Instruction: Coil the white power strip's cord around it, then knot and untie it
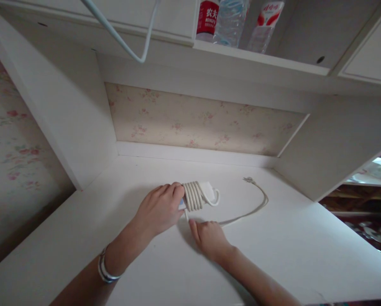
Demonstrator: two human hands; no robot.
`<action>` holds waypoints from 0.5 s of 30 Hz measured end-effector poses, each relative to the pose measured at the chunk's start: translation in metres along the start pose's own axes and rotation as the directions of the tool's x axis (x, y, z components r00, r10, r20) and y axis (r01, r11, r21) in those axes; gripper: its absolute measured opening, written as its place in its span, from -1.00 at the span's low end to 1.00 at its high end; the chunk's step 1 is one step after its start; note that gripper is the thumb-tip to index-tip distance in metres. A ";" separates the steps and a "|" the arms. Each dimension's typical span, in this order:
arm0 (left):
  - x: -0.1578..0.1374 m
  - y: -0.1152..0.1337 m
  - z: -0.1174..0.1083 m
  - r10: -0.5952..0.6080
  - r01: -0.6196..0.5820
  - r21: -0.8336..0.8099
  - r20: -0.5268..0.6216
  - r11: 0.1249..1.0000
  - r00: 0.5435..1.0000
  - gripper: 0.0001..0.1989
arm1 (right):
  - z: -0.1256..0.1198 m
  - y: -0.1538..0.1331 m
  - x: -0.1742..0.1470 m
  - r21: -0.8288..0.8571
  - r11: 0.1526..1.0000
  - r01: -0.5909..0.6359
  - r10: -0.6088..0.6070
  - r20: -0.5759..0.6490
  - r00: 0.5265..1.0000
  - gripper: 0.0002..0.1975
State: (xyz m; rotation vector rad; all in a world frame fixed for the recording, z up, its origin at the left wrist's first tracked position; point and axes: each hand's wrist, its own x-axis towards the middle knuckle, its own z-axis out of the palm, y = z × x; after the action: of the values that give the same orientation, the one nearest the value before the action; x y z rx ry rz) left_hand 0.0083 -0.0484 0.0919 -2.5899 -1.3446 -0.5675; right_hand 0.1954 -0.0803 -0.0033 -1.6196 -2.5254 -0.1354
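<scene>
Just below the frame's centre, the left hand (163, 207) is clasping the left end of the wrapped power strip (208, 190) — long axis running roughly left-right — while the right hand (209, 239) is gripping cord (194, 196) slightly lower.

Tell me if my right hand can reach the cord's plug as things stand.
Probably yes: nothing tall stands between your right hand and the plug on the tabletop, though that hand would likely need to release the cord first.
</scene>
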 end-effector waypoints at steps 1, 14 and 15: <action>0.004 -0.001 0.003 -0.007 0.007 0.033 -0.008 0.999 1.000 -0.77 | -0.004 -0.007 -0.005 -0.016 0.999 0.039 -0.040 -0.005 0.999 -0.62; -0.008 0.025 0.050 0.253 -0.239 -0.085 0.245 0.967 0.936 -0.79 | -0.093 0.029 0.028 -0.095 0.976 0.197 -0.218 -0.408 0.887 -0.50; -0.010 0.029 0.047 0.274 -0.255 -0.109 0.252 0.961 0.928 -0.78 | -0.093 0.034 0.036 -0.062 0.987 0.145 -0.158 -0.407 0.900 -0.48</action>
State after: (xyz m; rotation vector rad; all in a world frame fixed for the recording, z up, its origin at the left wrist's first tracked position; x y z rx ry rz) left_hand 0.0390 -0.0580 0.0452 -2.9262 -1.0245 -0.2372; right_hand 0.2179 -0.0482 0.0947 -1.2382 -2.3198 -0.4800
